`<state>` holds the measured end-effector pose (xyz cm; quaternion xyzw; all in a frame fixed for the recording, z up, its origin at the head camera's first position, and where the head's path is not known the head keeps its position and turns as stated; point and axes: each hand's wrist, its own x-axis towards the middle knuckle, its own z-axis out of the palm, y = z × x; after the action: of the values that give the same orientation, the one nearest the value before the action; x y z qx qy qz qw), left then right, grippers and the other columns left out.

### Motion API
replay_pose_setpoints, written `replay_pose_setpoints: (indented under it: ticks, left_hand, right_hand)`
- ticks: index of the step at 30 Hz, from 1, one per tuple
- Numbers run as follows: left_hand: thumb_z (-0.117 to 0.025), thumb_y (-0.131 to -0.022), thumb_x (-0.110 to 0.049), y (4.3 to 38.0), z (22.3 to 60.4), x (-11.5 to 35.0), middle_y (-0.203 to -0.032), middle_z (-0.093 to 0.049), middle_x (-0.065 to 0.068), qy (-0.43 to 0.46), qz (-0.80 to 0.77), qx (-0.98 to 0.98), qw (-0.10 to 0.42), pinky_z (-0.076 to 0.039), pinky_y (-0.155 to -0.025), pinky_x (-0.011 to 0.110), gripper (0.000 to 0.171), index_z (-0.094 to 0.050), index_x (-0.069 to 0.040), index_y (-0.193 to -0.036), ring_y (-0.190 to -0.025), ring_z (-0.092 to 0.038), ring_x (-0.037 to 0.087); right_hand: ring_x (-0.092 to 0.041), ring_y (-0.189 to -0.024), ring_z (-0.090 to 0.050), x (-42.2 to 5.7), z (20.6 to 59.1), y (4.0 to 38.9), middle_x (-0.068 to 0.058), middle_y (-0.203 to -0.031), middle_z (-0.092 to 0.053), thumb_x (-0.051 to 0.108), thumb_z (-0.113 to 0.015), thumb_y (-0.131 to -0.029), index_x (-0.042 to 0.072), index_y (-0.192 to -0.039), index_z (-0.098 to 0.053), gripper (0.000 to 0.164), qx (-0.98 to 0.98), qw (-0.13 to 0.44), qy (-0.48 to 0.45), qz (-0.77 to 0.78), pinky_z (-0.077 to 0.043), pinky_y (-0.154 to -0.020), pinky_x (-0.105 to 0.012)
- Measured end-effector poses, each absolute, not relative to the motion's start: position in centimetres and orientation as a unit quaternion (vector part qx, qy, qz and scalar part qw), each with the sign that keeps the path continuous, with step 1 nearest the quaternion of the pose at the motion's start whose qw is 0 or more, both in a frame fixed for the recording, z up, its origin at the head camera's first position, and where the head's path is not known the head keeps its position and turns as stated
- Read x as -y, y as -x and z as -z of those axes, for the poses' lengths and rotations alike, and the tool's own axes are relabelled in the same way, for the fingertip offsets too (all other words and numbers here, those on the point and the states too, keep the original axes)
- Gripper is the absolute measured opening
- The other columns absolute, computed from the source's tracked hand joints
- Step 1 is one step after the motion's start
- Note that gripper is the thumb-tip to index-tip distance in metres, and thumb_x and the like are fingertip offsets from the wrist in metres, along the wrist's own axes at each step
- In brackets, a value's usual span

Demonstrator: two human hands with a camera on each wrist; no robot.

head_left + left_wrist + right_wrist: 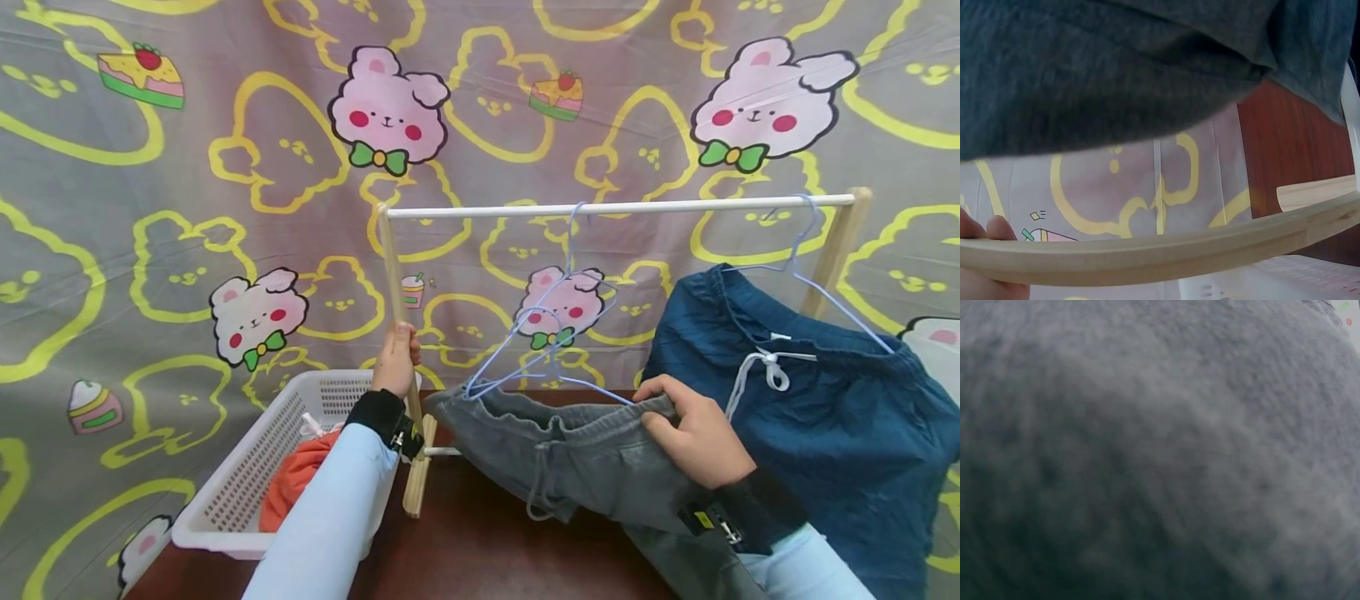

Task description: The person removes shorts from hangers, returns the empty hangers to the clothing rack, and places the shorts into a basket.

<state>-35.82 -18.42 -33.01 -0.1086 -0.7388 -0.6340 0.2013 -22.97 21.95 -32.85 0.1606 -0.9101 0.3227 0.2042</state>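
Observation:
My left hand (396, 362) grips the left wooden post (393, 275) of a small clothes rack. In the left wrist view, fingertips (999, 230) show around that same post. With the thumb and fingers, my right hand (701, 437) pinches the right end of the waistband of grey drawstring bottoms (592, 475), beside the end of a light-blue hanger (596, 390) set inside the waist. This hanger's hook stands up below the rail. Another light-blue hanger (572, 242) hooks over the rail just above. Blurred grey cloth (1160, 437) fills the right wrist view.
Blue drawstring shorts (795, 442) hang from a hanger (806, 225) at the right of the white rail (675, 205). A white plastic basket (225, 492) with orange-red cloth (300, 475) stands left of the rack on the dark red-brown table (480, 550). A patterned curtain (480, 150) hangs behind.

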Motion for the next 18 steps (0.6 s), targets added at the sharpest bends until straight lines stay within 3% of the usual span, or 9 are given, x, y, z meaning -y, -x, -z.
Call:
replay_pose_setpoints:
  ticks: [8,18]
  left_hand:
    - [-0.020,-0.112,-0.034,35.85,32.81,18.63,-0.097,-0.050,0.015,0.119,0.627,0.743,0.200,-0.047,-0.086,0.041,0.042,-0.042,0.001,-0.121,-0.088,-0.052,0.028]
    - [-0.020,-0.112,-0.039,35.23,32.09,19.16,-0.115,-0.054,0.027,0.114,0.604,0.769,0.179,-0.041,-0.101,0.051,0.051,-0.042,0.003,-0.132,-0.112,-0.056,0.042]
  right_hand:
    - [-0.023,-0.075,-0.055,-21.60,32.90,22.90,-0.009,-0.100,-0.065,0.009,-0.060,-0.095,0.014,-0.111,-0.061,0.017,0.910,0.189,-0.156,-0.336,-0.043,-0.065,-0.038]
    - [-0.024,-0.077,-0.056,-21.67,32.89,22.64,-0.008,-0.099,-0.064,0.010,-0.060,-0.095,0.014,-0.112,-0.061,0.017,0.910,0.186,-0.149,-0.340,-0.044,-0.066,-0.039]
